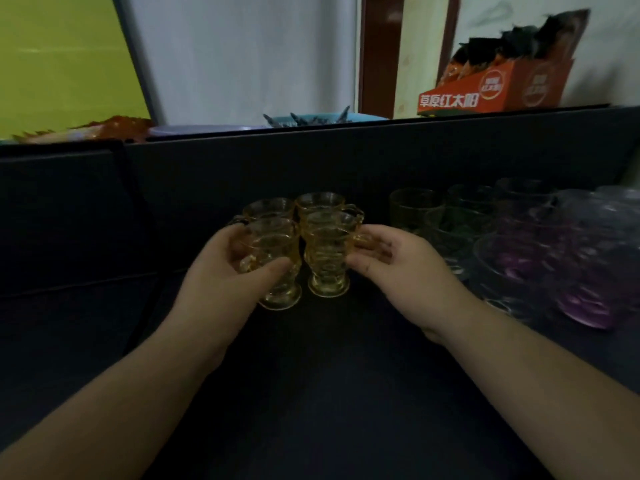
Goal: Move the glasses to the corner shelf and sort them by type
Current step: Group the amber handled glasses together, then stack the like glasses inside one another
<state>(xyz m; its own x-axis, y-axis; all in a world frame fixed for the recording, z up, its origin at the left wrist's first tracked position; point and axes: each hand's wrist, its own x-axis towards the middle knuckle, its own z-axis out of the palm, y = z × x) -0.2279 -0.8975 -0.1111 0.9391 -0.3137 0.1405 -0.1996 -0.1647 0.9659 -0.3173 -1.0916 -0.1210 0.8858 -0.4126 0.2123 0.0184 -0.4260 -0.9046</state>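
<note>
Right, L to R: left hand (pixel 239 268) is wrapped round the front-left amber cup (pixel 273 268), thumb across its belly. Next to it the front-right amber cup (pixel 327 261) stands on the dark shelf (pixel 329 375), right hand (pixel 398 268) open, fingertips at its handle, no firm grip. Two more amber cups (pixel 294 207) sit just behind. Risk: cups touch, so a nudge could clink or tip one. Green glasses (pixel 436 216) and purple glasses (pixel 561 258) crowd the right; a wide elbow swing may knock them.

Orange printed carton (pixel 498 88) on the ledge, upper right
</note>
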